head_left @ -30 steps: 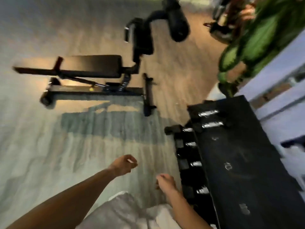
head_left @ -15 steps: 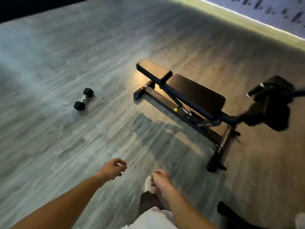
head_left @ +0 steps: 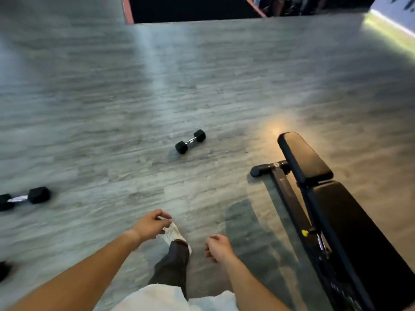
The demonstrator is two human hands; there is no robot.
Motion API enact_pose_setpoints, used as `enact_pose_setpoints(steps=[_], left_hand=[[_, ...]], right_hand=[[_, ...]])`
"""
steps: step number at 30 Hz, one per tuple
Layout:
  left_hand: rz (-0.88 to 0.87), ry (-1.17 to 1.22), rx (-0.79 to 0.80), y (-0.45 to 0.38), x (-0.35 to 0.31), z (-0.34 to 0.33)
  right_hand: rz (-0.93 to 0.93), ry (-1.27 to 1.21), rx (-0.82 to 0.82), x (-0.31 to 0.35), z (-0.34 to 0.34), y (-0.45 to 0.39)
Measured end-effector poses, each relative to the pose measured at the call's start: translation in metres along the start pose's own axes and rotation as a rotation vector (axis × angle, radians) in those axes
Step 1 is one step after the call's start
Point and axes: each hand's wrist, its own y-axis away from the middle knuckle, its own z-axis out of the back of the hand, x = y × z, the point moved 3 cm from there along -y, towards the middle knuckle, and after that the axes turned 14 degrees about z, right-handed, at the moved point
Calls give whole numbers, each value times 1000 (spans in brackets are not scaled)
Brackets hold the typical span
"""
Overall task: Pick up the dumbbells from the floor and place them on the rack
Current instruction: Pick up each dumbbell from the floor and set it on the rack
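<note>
A small black hex dumbbell (head_left: 190, 141) with a chrome handle lies on the grey wood floor ahead of me, well beyond both hands. A second black dumbbell (head_left: 24, 197) lies at the far left edge, partly cut off by the frame. My left hand (head_left: 151, 225) hangs low in the middle with fingers loosely curled and holds nothing. My right hand (head_left: 219, 248) hangs beside it, also loosely curled and empty. The rack is out of view.
A black weight bench (head_left: 314, 176) with its frame and foot bar stands at the right, close to my right arm. My shoe (head_left: 174, 234) and dark trouser leg step forward between my hands. A dark opening (head_left: 193, 7) lies at the far end of the floor.
The view has swung left, away from the rack with dumbbells. The bench now sits at the right, and the floor dumbbells have come into view. Both hands stay empty.
</note>
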Motion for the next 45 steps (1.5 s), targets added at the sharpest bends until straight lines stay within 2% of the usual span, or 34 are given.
enact_pose_setpoints(steps=[5, 14, 22, 28, 31, 34, 37, 40, 45], left_hand=[[36, 52, 7, -69, -69, 48], [-27, -45, 53, -168, -257, 146], [-30, -139, 68, -247, -394, 206], [57, -175, 66, -329, -485, 244], [112, -191, 77, -370, -526, 258], [145, -245, 103, -415, -565, 262], [144, -276, 136, -450, -595, 255], [157, -332, 175, -495, -609, 242], [217, -447, 303, -586, -615, 215]], right_hand=[[-8, 41, 2, 81, 9, -86], [-11, -87, -54, 235, 43, -217], [-82, -213, -116, 324, 45, -349], [-110, -238, -74, 402, 53, -468], [-125, -202, -62, 425, 48, -530], [-143, -203, -12, 414, 26, -599], [-191, -238, 6, 449, 30, -612], [-246, -314, -2, 460, 27, -642], [-339, -410, -54, 444, 1, -713]])
